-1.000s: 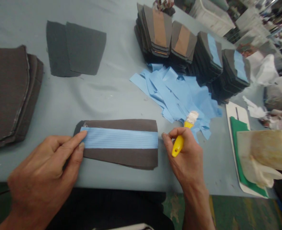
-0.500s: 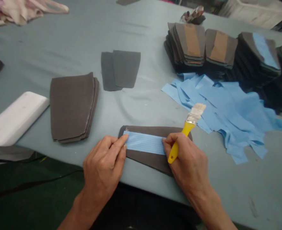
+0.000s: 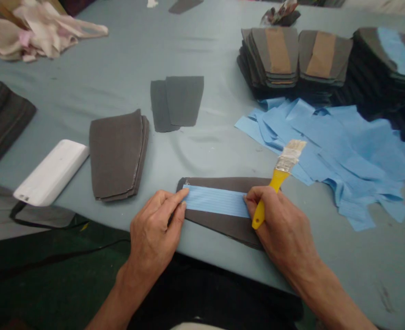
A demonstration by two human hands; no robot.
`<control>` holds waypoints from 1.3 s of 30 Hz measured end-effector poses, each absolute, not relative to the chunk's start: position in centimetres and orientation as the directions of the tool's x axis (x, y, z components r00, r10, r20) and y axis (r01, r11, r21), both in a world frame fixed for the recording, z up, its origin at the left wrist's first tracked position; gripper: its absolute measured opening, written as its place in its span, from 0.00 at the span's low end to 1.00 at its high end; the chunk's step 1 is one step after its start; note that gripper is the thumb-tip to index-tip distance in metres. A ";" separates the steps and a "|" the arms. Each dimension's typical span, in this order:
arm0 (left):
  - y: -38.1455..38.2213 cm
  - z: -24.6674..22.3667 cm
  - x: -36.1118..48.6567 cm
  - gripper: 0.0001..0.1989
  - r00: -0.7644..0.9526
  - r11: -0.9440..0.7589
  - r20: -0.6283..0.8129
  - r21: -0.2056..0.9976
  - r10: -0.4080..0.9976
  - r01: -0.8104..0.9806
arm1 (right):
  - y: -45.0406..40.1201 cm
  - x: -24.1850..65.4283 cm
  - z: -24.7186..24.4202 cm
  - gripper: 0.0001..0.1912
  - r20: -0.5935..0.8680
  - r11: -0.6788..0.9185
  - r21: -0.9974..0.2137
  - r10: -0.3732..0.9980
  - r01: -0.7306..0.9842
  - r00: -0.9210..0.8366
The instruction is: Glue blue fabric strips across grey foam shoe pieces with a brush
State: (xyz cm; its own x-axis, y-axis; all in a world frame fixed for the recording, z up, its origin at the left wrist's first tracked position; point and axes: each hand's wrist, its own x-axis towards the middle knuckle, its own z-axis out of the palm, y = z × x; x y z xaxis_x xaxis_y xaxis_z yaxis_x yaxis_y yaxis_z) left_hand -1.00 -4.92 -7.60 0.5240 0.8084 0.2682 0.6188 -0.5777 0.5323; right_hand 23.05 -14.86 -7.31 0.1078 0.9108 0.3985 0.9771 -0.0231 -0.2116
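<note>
Head: strip [image 3: 216, 200] partly under hands [image 3: 287, 224]

1 head-worn cam, above table [image 3: 219, 158], facing fwd + down, fairly near L hand [image 3: 157, 220] + R hand [image 3: 285, 222]

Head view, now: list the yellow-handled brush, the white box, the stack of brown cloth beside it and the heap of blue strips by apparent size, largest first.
1. Heap of blue strips
2. Stack of brown cloth
3. White box
4. Yellow-handled brush, partly hidden by fingers
</note>
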 end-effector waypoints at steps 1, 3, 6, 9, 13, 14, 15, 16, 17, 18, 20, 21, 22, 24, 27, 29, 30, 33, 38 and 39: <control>-4.8 -7.5 -1.1 0.15 0.532 -0.586 0.271 0.527 0.803 0.616 | -14.8 23.1 -7.3 0.07 0.397 -0.024 -0.211 0.911 0.977 0.108; -4.7 -7.3 -1.2 0.15 0.545 -0.604 0.281 0.508 0.790 0.614 | -14.7 23.0 -7.4 0.07 0.402 -0.031 -0.211 0.908 0.977 0.116; -4.9 -6.6 -1.1 0.14 0.538 -0.627 0.324 0.446 0.778 0.639 | -14.6 22.8 -7.4 0.07 0.415 -0.035 -0.209 0.901 0.977 0.122; -5.9 -5.9 -0.3 0.15 0.588 -0.704 0.402 0.273 0.702 0.655 | -14.5 22.7 -7.4 0.09 0.427 -0.039 -0.198 0.896 0.980 0.122; -7.8 -5.7 1.3 0.20 0.742 -0.808 0.330 0.149 0.584 0.570 | -14.6 22.8 -7.3 0.10 0.428 -0.041 -0.197 0.895 0.980 0.123; -8.3 -5.9 1.6 0.22 0.767 -0.821 0.298 0.143 0.568 0.553 | -14.6 22.8 -7.2 0.11 0.425 -0.037 -0.199 0.897 0.979 0.121; -8.7 -6.0 1.9 0.24 0.784 -0.829 0.271 0.140 0.559 0.542 | -14.6 22.8 -7.2 0.11 0.424 -0.036 -0.199 0.898 0.979 0.120; -9.0 -6.2 2.0 0.25 0.793 -0.831 0.249 0.138 0.556 0.539 | -14.6 22.8 -7.2 0.11 0.422 -0.036 -0.200 0.899 0.979 0.119; -9.2 -6.3 2.1 0.26 0.797 -0.829 0.230 0.136 0.559 0.542 | -14.6 22.8 -7.2 0.11 0.422 -0.036 -0.201 0.899 0.979 0.120; -9.4 -6.4 2.2 0.27 0.796 -0.825 0.215 0.133 0.565 0.550 | -14.6 22.8 -7.2 0.11 0.424 -0.036 -0.204 0.898 0.978 0.122; -9.7 -6.6 2.3 0.29 0.793 -0.816 0.192 0.126 0.578 0.564 | -14.6 22.8 -7.2 0.12 0.430 -0.036 -0.208 0.894 0.977 0.125; -9.9 -6.7 2.3 0.31 0.791 -0.812 0.183 0.125 0.584 0.571 | -14.5 22.8 -7.2 0.12 0.434 -0.032 -0.212 0.892 0.977 0.124; -10.0 -6.8 2.3 0.32 0.787 -0.807 0.177 0.126 0.591 0.577 | -14.5 22.7 -7.2 0.12 0.437 -0.028 -0.215 0.891 0.976 0.122; -10.2 -7.1 2.4 0.35 0.773 -0.793 0.174 0.137 0.609 0.594 | -14.5 22.8 -7.2 0.11 0.437 -0.019 -0.219 0.892 0.976 0.116; -10.5 -7.5 2.6 0.38 0.757 -0.778 0.180 0.156 0.628 0.609 | -14.6 22.8 -7.1 0.10 0.432 -0.013 -0.224 0.895 0.975 0.111; -10.5 -7.8 2.6 0.38 0.752 -0.776 0.188 0.163 0.631 0.610 | -14.6 22.9 -7.1 0.10 0.429 -0.017 -0.225 0.896 0.974 0.115; -10.5 -7.9 2.7 0.39 0.751 -0.775 0.192 0.164 0.632 0.611 | -14.7 22.9 -7.1 0.11 0.428 -0.019 -0.223 0.896 0.975 0.116; -10.6 -8.0 2.7 0.40 0.743 -0.769 0.198 0.169 0.639 0.617 | -14.7 22.9 -7.1 0.12 0.434 -0.015 -0.210 0.894 0.978 0.107; -10.7 -7.9 2.8 0.38 0.730 -0.758 0.205 0.177 0.652 0.628 | -15.0 22.7 -6.9 0.17 0.468 -0.063 -0.068 0.879 0.996 0.087; -10.7 -7.9 2.8 0.37 0.726 -0.756 0.212 0.174 0.654 0.631 | -15.1 22.7 -6.8 0.17 0.472 -0.081 -0.023 0.878 0.996 0.082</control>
State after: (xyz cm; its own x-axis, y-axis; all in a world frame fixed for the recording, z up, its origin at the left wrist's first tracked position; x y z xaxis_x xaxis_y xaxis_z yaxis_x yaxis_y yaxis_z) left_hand 2.81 -10.71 -7.90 0.7262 0.6540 0.2118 0.6306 -0.7564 0.1739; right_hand 22.68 -15.08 -6.82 0.0825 0.8779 0.4717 0.9964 -0.0810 -0.0234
